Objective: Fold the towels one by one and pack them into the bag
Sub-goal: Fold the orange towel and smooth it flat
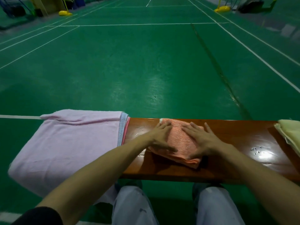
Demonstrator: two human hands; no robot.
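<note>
Two hands lie flat with straight fingers, left hand (159, 135) and right hand (200, 138), on one folded orange towel (178, 138) mid-tabletop (235, 135). They cover much of it and grip nothing. At the left, one lilac towel (73, 143) tops a stack, with only a blue edge (121, 127) and a red edge (125, 133) showing beneath. One pale yellow cloth (290, 135) is cut off at the right; whether it is a towel or the bag I cannot tell.

Dim, bench (227, 137) glare (edges warped)

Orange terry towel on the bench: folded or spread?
Folded: the orange terry towel shows stacked layer edges at its near corner.
</note>
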